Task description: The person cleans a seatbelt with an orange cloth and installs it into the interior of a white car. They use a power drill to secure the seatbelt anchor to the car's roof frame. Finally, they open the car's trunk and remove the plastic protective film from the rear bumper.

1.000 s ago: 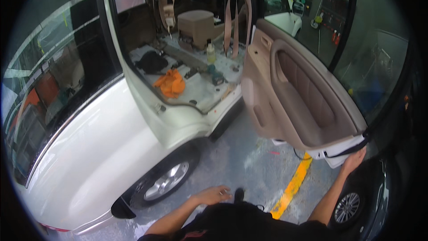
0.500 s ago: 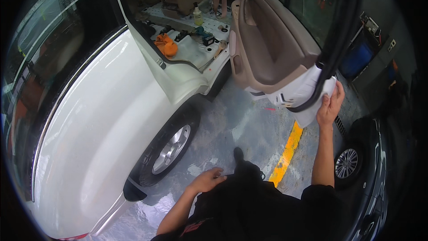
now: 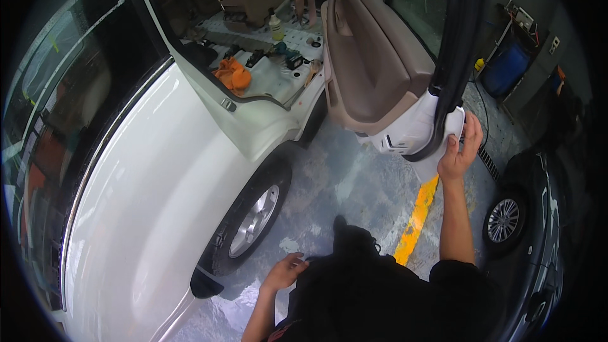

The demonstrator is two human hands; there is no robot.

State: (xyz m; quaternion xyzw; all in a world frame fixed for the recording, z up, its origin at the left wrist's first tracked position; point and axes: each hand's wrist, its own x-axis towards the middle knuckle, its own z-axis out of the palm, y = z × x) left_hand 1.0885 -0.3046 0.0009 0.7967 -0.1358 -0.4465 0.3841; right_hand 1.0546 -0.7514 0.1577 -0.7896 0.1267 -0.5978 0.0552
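My right hand (image 3: 461,147) is wrapped round the white rear edge of an open car door (image 3: 373,79), the thumb on the inner side and the fingers on the outer side. The door has a brown and beige inner trim panel and a black rubber seal along its window frame. My left hand (image 3: 285,271) hangs low beside my black clothing, holding nothing, its fingers loosely bent and apart. To the left stands the white car body (image 3: 152,183) with its rear wheel (image 3: 253,220).
Inside the stripped cabin lie an orange cloth (image 3: 233,76), a cordless power tool (image 3: 290,57), a spray bottle (image 3: 275,27) and a beige seat unit (image 3: 247,0). A dark car (image 3: 529,240) stands close on my right. Beyond it is a blue barrel (image 3: 506,71). A yellow line (image 3: 417,221) crosses the floor.
The door has swung slightly toward the car body, my right hand still on its edge. My view has shifted a little. My left hand stays low, empty.
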